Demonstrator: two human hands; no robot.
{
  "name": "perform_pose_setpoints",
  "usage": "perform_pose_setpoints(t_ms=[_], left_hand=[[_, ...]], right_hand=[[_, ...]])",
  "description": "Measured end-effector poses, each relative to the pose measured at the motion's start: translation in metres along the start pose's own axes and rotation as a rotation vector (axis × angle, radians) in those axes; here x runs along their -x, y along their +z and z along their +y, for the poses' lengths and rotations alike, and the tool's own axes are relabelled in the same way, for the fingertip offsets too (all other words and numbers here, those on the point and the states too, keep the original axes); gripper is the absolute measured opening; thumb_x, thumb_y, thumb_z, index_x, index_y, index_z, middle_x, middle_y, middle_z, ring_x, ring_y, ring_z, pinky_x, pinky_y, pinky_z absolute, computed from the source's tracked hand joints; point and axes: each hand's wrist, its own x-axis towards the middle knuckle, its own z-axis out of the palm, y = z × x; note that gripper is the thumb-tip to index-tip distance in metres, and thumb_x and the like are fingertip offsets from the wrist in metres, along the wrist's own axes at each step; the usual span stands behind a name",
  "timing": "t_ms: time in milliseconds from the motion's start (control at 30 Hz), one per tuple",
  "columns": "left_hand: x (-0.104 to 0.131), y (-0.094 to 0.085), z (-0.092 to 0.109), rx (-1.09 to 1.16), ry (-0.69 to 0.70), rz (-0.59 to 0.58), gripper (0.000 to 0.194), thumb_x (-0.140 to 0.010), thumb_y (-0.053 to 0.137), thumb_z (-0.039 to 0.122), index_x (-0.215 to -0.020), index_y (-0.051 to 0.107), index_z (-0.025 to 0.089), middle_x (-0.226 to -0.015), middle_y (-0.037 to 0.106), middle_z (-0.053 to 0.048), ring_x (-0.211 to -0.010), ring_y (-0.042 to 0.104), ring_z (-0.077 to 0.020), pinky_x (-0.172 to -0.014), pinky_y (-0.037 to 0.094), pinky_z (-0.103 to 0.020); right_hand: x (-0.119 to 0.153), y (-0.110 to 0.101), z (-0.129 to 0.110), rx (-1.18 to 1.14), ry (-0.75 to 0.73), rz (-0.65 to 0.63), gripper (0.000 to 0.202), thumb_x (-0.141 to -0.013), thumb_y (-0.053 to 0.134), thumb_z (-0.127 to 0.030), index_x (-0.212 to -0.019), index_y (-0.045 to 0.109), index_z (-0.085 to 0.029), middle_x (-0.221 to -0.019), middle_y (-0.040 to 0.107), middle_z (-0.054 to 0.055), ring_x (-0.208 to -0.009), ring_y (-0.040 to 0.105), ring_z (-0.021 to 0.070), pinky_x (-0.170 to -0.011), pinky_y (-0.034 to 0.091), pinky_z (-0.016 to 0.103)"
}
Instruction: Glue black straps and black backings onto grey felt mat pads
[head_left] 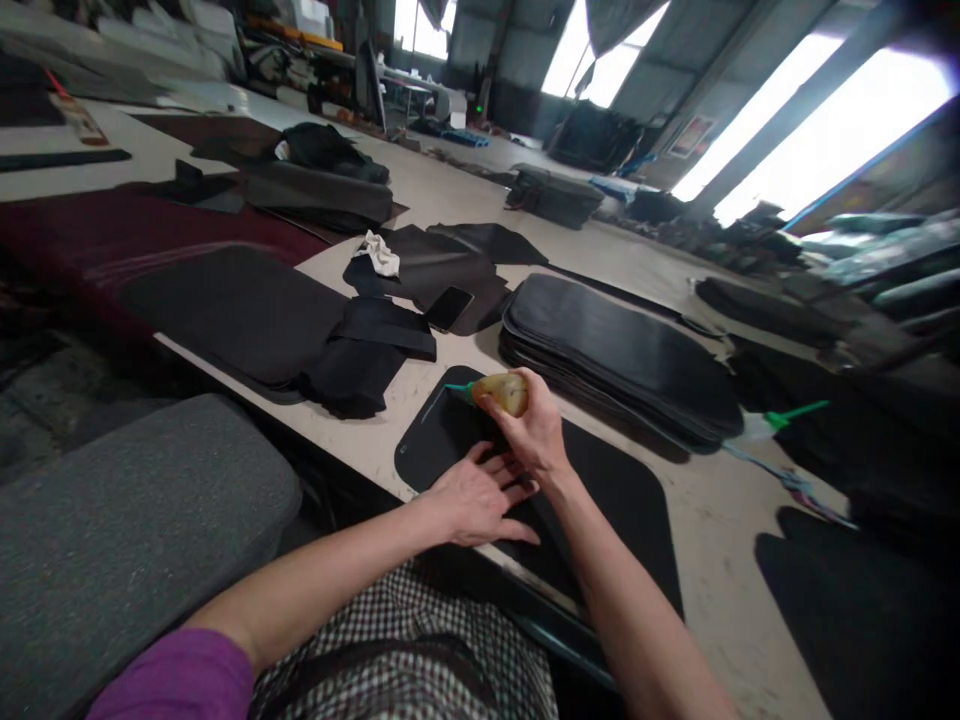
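Note:
My right hand (536, 425) is wrapped round a yellowish squeeze bottle (501, 394) with a green nozzle. The nozzle tip points left, at the upper edge of a black rounded panel (626, 490) lying on the table. Along that panel's left edge runs a thin pale line, which looks like glue. My left hand (484, 495) lies flat on the panel with its fingers spread, just below the bottle. Beyond my right hand stands a stack of similar black panels (607, 340).
Left of the panel lie folded black pieces (367, 360) and a larger dark sheet (232, 310). A phone (448, 308) and a crumpled white cloth (379, 254) sit farther back. A second bottle with a green nozzle (796, 413) is at right. A grey padded block (150, 540) stands at lower left.

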Motion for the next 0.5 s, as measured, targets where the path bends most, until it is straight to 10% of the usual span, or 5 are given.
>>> perform_pose_setpoints(t_ms=[233, 500], left_hand=[[-0.001, 0.005, -0.002, -0.045, 0.031, 0.052, 0.079, -0.1, 0.023, 0.076, -0.15, 0.052, 0.021, -0.16, 0.048, -0.013, -0.15, 0.039, -0.0266, -0.123, 0.021, -0.052], [-0.001, 0.008, -0.002, -0.061, 0.051, 0.06, 0.072, -0.102, 0.025, 0.071, -0.151, 0.051, 0.024, -0.164, 0.043, -0.01, -0.153, 0.037, -0.0246, -0.123, 0.021, -0.049]], right_hand=[[-0.019, -0.007, 0.02, 0.133, 0.031, 0.115, 0.059, -0.087, 0.064, -0.065, -0.125, 0.057, -0.019, -0.122, 0.063, 0.015, -0.11, 0.061, 0.0324, -0.096, 0.051, 0.048], [0.014, -0.087, 0.052, 0.296, 0.173, 0.145, 0.053, -0.083, 0.063, -0.058, -0.12, 0.059, -0.021, -0.117, 0.066, 0.013, -0.105, 0.062, 0.0327, -0.093, 0.051, 0.046]])
